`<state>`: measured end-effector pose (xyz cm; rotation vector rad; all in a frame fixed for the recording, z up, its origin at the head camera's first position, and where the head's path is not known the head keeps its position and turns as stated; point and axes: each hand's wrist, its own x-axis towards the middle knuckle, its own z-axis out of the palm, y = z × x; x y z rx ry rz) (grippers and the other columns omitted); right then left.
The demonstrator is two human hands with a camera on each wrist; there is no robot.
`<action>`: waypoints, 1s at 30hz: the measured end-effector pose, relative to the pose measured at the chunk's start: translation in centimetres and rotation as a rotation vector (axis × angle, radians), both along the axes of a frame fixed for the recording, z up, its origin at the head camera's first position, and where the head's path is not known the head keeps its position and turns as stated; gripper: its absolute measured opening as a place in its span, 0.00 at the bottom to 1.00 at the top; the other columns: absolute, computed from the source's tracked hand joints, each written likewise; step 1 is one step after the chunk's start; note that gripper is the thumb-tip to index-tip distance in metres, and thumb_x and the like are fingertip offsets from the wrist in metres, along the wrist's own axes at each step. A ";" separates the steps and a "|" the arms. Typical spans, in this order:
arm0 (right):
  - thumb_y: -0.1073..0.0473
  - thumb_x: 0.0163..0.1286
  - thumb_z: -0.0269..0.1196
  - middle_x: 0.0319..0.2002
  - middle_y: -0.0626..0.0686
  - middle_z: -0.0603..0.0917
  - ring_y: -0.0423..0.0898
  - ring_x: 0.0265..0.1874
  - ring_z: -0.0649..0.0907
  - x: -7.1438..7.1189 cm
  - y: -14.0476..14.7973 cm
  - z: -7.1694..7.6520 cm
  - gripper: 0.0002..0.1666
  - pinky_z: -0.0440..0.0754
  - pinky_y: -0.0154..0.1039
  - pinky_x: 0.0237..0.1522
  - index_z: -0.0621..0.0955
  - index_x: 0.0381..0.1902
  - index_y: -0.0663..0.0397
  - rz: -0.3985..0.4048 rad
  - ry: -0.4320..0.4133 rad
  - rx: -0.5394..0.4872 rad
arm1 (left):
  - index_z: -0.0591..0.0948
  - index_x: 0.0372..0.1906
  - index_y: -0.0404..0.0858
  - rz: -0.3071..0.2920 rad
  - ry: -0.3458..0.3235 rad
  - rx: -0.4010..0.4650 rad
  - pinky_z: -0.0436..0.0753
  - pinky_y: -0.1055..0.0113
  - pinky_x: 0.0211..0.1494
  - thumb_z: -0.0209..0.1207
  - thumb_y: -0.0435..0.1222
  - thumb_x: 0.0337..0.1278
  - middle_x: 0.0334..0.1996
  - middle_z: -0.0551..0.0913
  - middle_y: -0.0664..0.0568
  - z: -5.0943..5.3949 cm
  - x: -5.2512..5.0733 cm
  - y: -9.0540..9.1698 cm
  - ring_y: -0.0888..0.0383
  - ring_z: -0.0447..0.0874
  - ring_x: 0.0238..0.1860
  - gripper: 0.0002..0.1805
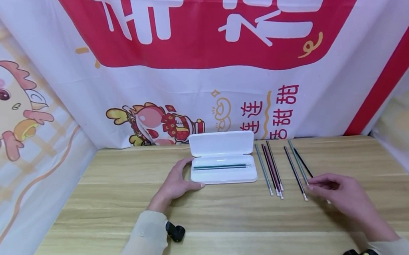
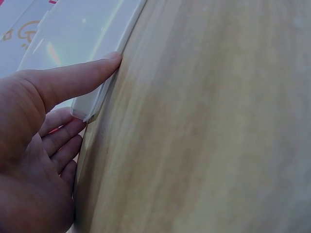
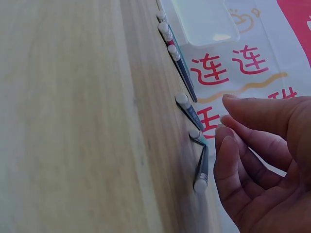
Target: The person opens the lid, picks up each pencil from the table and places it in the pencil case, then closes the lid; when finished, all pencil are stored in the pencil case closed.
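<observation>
A white pencil case (image 1: 224, 178) lies with its lid up, two dark-green pencils (image 1: 222, 167) inside. My left hand (image 1: 174, 184) grips its left end, thumb along the front edge in the left wrist view (image 2: 63, 87) and fingers at the side. My right hand (image 1: 347, 194) hovers over the rightmost pencils, thumb and index finger bent towards each other with a gap between them; in the right wrist view the hand (image 3: 265, 155) holds nothing visible. A teal pencil (image 1: 298, 162) and a black pencil (image 1: 304, 163) cross near its fingertips; a dark pencil (image 1: 295, 172) lies to their left.
Between the case and those pencils lies another group: a blue-grey pencil (image 1: 263, 169) and several dark ones (image 1: 272, 170), white eraser ends towards me. The wooden table (image 1: 234, 229) meets a printed cloth (image 1: 132, 85) at the back, with cloth at both sides too.
</observation>
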<state>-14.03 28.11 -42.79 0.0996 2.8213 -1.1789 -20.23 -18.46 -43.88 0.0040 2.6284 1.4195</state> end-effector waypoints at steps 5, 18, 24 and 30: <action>0.39 0.72 0.72 0.45 0.50 0.92 0.35 0.34 0.82 0.5 1.1 -0.1 0.28 0.83 0.34 0.31 0.88 0.58 0.54 -0.015 0.005 -0.002 | 0.69 0.81 0.47 -0.004 0.004 -0.009 0.51 0.36 0.89 0.81 0.38 0.52 0.84 0.63 0.44 0.1 -0.2 0.0 0.38 0.52 0.87 0.51; 0.42 0.71 0.74 0.40 0.49 0.91 0.35 0.30 0.82 0.8 2.8 -0.6 0.28 0.83 0.36 0.27 0.86 0.56 0.58 -0.004 -0.002 0.028 | 0.69 0.81 0.48 -0.011 0.005 -0.011 0.50 0.34 0.89 0.82 0.40 0.52 0.84 0.63 0.44 -0.2 -0.1 -0.2 0.38 0.53 0.87 0.51; 0.41 0.69 0.75 0.42 0.51 0.91 0.34 0.32 0.80 0.6 3.0 -0.8 0.30 0.82 0.34 0.29 0.86 0.56 0.59 0.004 -0.012 0.058 | 0.69 0.81 0.48 -0.005 0.002 -0.006 0.50 0.35 0.89 0.81 0.40 0.53 0.84 0.64 0.45 -0.3 -0.2 -0.2 0.39 0.53 0.87 0.50; 0.40 0.67 0.77 0.42 0.51 0.92 0.32 0.34 0.81 0.6 3.1 -0.9 0.30 0.78 0.31 0.33 0.87 0.54 0.58 0.022 0.005 0.088 | 0.69 0.81 0.48 -0.005 0.003 -0.001 0.50 0.35 0.89 0.81 0.39 0.53 0.84 0.64 0.45 -0.4 -0.2 -0.3 0.39 0.53 0.87 0.50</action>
